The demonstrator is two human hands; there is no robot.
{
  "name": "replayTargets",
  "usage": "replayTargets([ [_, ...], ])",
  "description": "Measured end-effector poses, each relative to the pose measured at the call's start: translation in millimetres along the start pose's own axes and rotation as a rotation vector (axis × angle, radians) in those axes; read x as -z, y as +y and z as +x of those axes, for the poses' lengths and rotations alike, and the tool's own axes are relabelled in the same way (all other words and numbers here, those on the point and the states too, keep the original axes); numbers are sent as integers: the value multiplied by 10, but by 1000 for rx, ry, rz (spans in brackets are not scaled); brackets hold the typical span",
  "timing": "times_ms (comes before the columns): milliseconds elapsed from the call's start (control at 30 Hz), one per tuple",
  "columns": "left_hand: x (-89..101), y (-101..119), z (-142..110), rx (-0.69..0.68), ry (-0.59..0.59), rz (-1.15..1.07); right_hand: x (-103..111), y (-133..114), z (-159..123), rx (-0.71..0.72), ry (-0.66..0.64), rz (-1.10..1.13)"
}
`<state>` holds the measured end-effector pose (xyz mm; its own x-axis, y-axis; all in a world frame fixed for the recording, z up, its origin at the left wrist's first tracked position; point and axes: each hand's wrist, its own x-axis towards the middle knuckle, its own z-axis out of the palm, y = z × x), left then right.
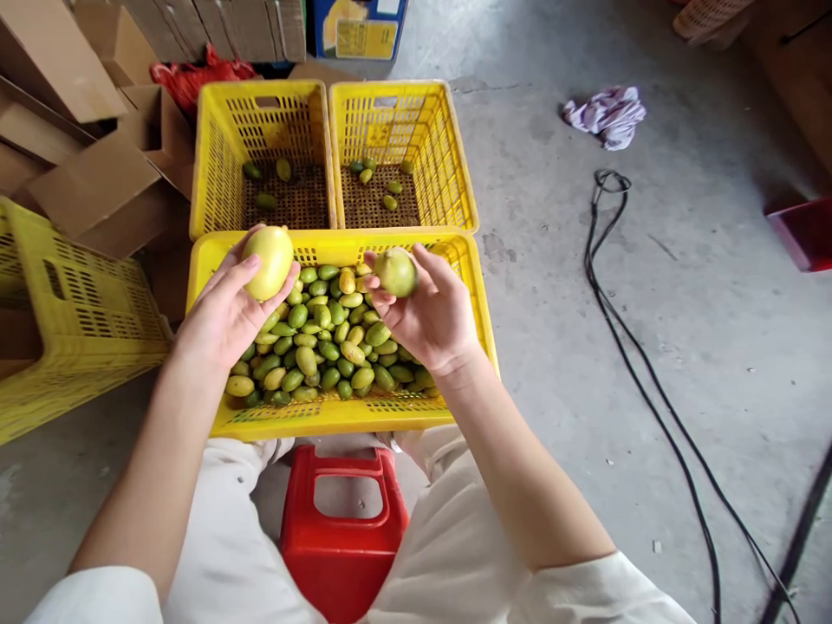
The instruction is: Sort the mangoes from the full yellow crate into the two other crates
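My left hand (224, 314) is closed around a large pale-yellow lemon (269, 263), thumb laid along its side. In my right hand (437, 319), turned palm up, a smaller yellow-green lemon (396, 272) rests gripped by the fingers. Both hands are raised above a yellow plastic crate (351, 422), which holds a heap of green and yellowish oval fruit (325, 338). Behind it two more yellow crates stand side by side. The back left crate (260, 97) has a few green fruits on its floor, and the back right crate (448, 156) has several.
A red plastic stool (344, 555) is between my legs. To the left are another yellow crate (97, 316) and cardboard boxes (97, 186). A black cable (640, 364) and a crumpled cloth (611, 115) lie on the concrete floor at right. A blue box (357, 30) stands at the back.
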<state>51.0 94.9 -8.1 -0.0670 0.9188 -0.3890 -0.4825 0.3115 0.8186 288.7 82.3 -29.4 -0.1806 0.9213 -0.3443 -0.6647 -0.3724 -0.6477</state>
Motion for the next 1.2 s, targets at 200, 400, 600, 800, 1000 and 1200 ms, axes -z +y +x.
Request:
replayTargets([
  [200,20,-31,7,3,-66,52,96,-54,-13,60,61,-43],
  [400,60,-95,32,-39,-19,10,204,-76,104,59,169,-87],
  [600,101,-114,91,2,90,-39,233,-154,95,-66,330,20],
  [800,104,-90,0,134,225,-144,191,-96,-128,-100,368,69],
  [1000,104,-75,-151,193,231,-55,120,84,-177,-50,396,104],
  [1200,62,-84,-234,139,237,54,34,132,-203,-66,354,52],
])
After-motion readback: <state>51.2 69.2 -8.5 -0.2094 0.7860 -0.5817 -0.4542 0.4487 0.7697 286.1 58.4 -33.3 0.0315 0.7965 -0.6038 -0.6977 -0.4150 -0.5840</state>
